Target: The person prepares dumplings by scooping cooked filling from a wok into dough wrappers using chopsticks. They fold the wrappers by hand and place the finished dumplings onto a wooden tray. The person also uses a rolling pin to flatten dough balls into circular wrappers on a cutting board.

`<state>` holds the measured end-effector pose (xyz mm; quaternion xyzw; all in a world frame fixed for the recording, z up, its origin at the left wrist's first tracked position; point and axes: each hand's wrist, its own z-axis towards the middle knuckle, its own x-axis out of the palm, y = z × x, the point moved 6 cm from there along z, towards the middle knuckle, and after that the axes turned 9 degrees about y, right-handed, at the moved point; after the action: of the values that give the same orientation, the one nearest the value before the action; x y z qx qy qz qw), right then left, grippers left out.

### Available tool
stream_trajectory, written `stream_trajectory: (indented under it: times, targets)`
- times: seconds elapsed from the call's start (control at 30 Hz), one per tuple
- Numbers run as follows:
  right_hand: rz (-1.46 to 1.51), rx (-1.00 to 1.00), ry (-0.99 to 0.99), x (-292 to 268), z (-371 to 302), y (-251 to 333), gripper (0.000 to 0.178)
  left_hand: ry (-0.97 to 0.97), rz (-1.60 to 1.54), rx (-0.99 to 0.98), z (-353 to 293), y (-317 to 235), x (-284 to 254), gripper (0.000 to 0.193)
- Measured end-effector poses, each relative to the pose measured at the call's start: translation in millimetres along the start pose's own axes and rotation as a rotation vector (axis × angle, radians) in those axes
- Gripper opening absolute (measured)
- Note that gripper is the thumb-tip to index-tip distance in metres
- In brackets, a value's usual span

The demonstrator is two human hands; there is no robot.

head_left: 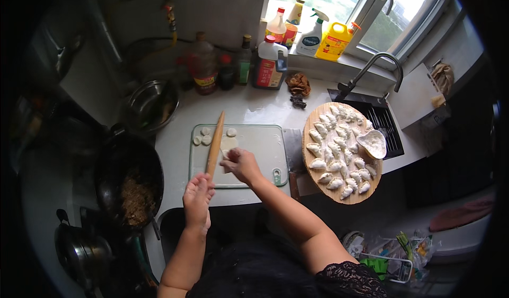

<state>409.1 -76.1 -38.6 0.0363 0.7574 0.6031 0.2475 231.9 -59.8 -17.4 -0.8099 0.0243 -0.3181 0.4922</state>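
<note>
A pale wooden rolling pin (215,145) lies lengthwise over a white cutting board (254,162) with a green rim. Its near end meets the fingers of my left hand (198,196), which look loosely spread rather than wrapped round it. To the right of the pin, my right hand (242,166) is closed in a pinch on a thin, pale dough wrapper (225,152), partly hidden by the fingers. Several small round dough pieces (205,139) sit left of the pin, and one dough piece (231,132) sits to its right.
A round wooden board (306,154) at right bears several floury dumplings (335,148) and a white scoop-shaped dish (372,144). A cleaver (295,152) lies between the boards. At left stands a wok (108,160) of brown filling. Bottles (270,67) and a black sink (389,123) are behind.
</note>
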Motion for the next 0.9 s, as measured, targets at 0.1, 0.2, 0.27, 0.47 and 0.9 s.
stream_trajectory:
  times: [0.1,0.2,0.27,0.47,0.9]
  targets:
    - [0.685,-0.016,0.289,53.7,-14.6,65.8,0.020,0.134,-0.305,0.011,5.6,-33.4,-8.6,0.058]
    - [0.671,0.087,0.500,102.4,-28.3,97.1,0.029,0.169,-0.458,0.194,3.8,-63.9,-34.8,0.059]
    - [0.484,0.014,0.457,113.6,-31.6,114.8,0.030,0.106,-0.503,0.275,4.6,-75.5,-71.6,0.053]
    - [-0.622,-0.514,0.377,169.0,-39.1,102.0,0.052,-0.116,-0.496,0.264,-22.4,-105.9,-169.5,0.047]
    - [-0.422,-1.177,0.589,299.2,-35.7,108.1,0.014,-0.277,-0.435,0.278,-66.0,-122.6,-270.0,0.041]
